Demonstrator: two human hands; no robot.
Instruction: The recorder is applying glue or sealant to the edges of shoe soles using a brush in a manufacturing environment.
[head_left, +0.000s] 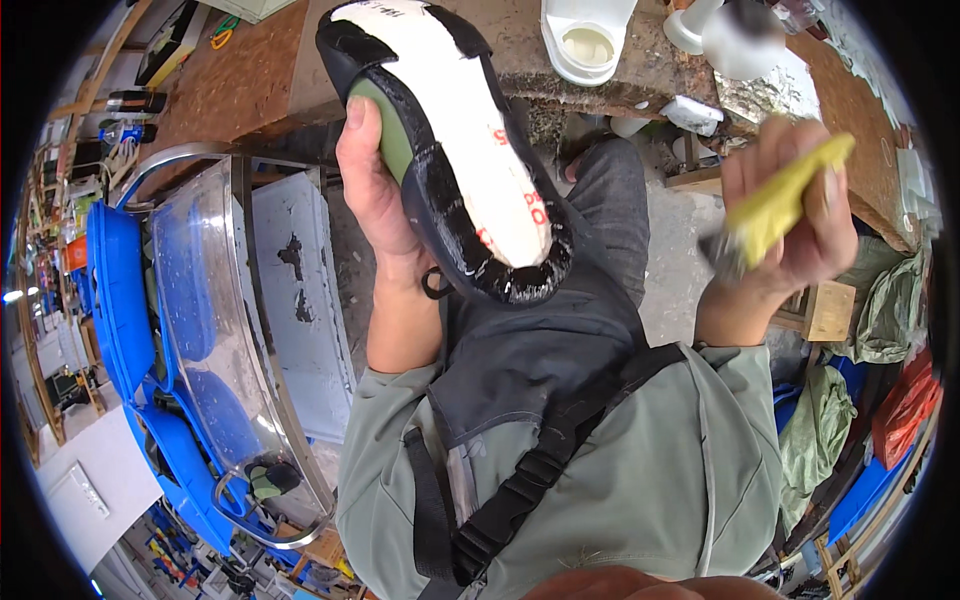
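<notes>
My left hand (372, 185) is closed around the side of a shoe upper (435, 190), held bottom up above my lap. A white insole board with red marks runs along its middle. The black lining margin is folded over the board's edge and looks wet and shiny around the near end. A green panel shows by my thumb. Off to the right, my right hand (815, 225) grips a yellow-handled brush (780, 205), its dark bristles pointing down and left, apart from the shoe. Motion blurs this hand and the brush.
A brown workbench (230, 85) spans the far side, bearing a white plastic container (560, 55) with pale contents. Left stands a metal-framed rack (240, 280) with blue bins (120, 310). A wooden block (830, 312) and plastic bags (815, 430) are at the right.
</notes>
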